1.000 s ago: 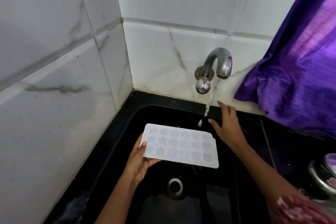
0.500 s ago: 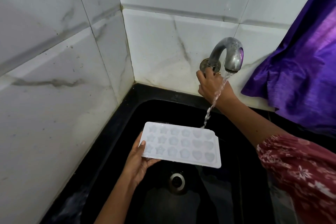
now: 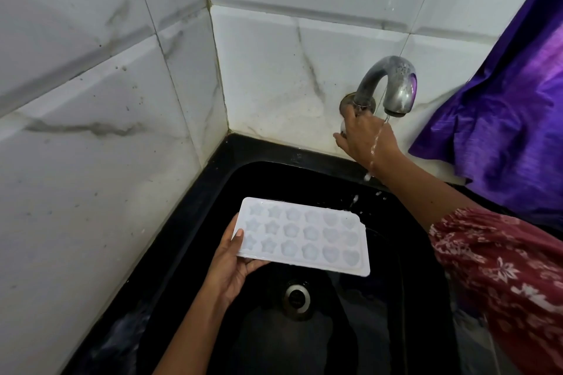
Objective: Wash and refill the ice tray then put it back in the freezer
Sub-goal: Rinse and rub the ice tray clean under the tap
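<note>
**Eighteen moulds, one thin stream: tray waits at the tap**

One tray is held level over the black sink, above the drain and well short of the spout. The left hand grips its near-left corner, thumb lying on top of the rim and fingers curled beneath. The right hand is up at the wall, fingers curled round the knob under the base of the tap; most of the knob is hidden by the hand. A thin stream of water leaves the spout, runs across the back of that wrist and drops past the tray's far-right corner, apparently missing the moulds.

By my reading this is the washing step, with the flow being set at the knob. Next the tray must go back and to the right, under the stream, and the right hand must let go of the knob to rub or steady it. Whether the moulds hold any water now I cannot tell.

Counted: one tray, three rows of six, eighteen moulds, seemingly six stars, six flowers and six hearts. One tap, one knob, one drain, two hands. One purple cloth hangs at the right, and one red flowered sleeve covers the right arm.
</note>
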`<act>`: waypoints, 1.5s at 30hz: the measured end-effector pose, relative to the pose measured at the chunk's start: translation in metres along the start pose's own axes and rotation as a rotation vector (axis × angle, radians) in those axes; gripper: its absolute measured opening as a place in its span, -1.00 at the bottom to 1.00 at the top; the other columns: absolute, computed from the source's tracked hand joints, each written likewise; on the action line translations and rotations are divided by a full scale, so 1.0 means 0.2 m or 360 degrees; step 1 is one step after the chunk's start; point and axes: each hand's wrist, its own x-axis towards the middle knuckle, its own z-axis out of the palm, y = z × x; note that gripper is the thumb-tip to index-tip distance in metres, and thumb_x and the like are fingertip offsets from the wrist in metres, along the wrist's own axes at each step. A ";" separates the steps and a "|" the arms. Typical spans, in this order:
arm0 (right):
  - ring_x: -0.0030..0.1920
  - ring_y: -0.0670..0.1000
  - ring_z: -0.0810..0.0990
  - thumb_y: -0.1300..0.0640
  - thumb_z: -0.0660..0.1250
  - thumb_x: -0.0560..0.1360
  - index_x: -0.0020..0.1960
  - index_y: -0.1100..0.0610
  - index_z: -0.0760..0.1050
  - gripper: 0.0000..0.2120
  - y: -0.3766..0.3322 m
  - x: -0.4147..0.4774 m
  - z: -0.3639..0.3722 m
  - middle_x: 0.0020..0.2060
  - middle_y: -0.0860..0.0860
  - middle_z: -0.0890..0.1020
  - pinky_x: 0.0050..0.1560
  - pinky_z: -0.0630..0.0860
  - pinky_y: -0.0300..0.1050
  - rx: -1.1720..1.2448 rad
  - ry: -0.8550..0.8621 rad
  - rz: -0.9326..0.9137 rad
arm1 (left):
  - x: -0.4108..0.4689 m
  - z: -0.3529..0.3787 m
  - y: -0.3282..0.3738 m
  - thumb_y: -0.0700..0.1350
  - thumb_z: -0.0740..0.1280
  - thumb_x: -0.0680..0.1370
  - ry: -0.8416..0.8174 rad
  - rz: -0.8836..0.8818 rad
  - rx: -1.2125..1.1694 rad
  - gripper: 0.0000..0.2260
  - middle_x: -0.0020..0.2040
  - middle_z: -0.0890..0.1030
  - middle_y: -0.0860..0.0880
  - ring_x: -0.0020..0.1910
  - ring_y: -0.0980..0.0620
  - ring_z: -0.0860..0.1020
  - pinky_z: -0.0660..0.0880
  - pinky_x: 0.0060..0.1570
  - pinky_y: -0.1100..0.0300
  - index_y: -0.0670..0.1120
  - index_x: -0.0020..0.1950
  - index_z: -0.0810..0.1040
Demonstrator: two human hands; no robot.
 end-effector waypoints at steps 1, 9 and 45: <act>0.00 0.21 0.57 0.00 0.14 0.58 0.39 0.34 0.14 -0.46 0.00 0.00 0.00 0.21 0.30 0.45 -0.07 0.53 0.03 0.0034 0.0006 0.0006 | 0.00 0.00 0.00 -0.14 0.12 0.61 0.0002 -0.0007 -0.0004 -0.63 0.26 0.53 -0.11 0.10 -0.13 0.59 0.62 -0.23 -0.04 0.02 0.42 0.32; -0.05 0.29 0.56 0.01 0.28 0.51 0.33 0.26 0.24 -0.49 0.03 -0.01 0.06 0.07 0.28 0.52 -0.14 0.43 -0.01 0.0528 0.0124 0.0126 | 0.00 0.02 0.00 -0.13 0.12 0.61 0.0002 -0.0010 0.0028 -0.64 0.26 0.52 -0.11 0.14 -0.15 0.56 0.62 -0.24 -0.01 0.03 0.42 0.33; 0.25 0.13 0.42 -0.30 -0.03 0.52 0.43 -0.13 0.17 -0.47 -0.05 -0.85 0.30 0.30 0.08 0.34 0.17 0.37 0.02 0.0877 -0.0811 0.0525 | -0.07 0.10 0.05 -0.12 0.06 0.65 -0.0044 0.0028 0.0108 -0.64 0.30 0.48 -0.12 0.13 -0.13 0.54 0.62 -0.29 0.03 0.00 0.45 0.27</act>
